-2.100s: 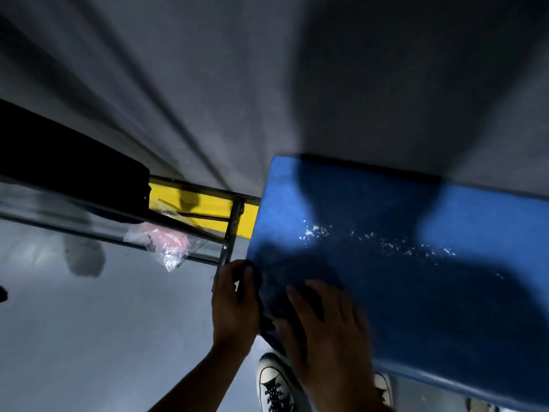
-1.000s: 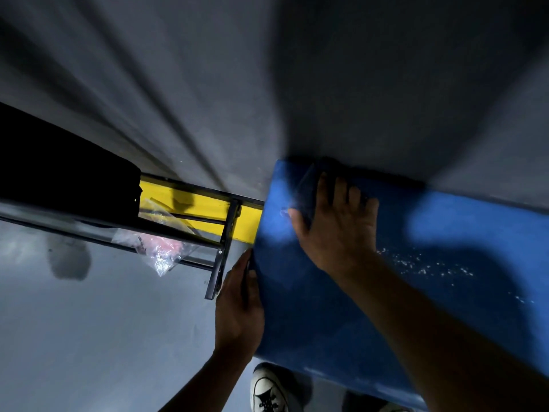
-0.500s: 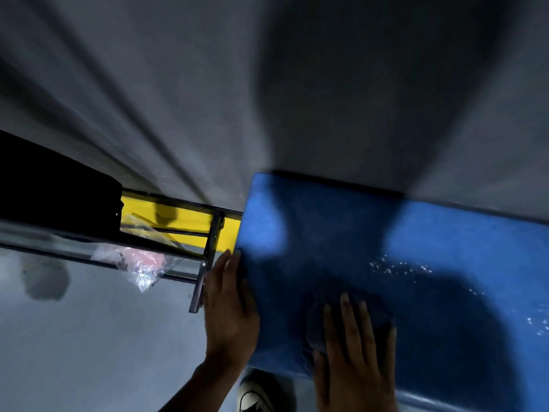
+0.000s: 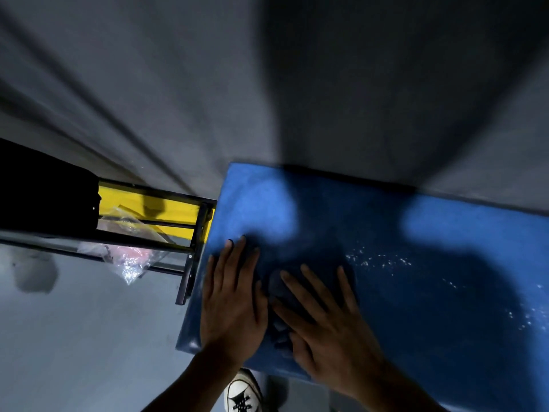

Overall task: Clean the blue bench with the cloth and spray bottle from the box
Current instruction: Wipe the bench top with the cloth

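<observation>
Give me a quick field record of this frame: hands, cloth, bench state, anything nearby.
left hand: flat on the blue bench, near its left end
right hand: palm down, fingers spread, pressing the cloth
cloth: dark, bunched, mostly under the right hand
bench surface: white droplets or specks right of the hands
spray bottle: not in view
nearby: yellow and black frame, clear plastic bag, sneaker below

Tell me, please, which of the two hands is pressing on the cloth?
The right hand: its spread fingers lie flat on the dark cloth on the blue bench. The left hand rests beside it, flat on the bare bench surface near the end.
</observation>
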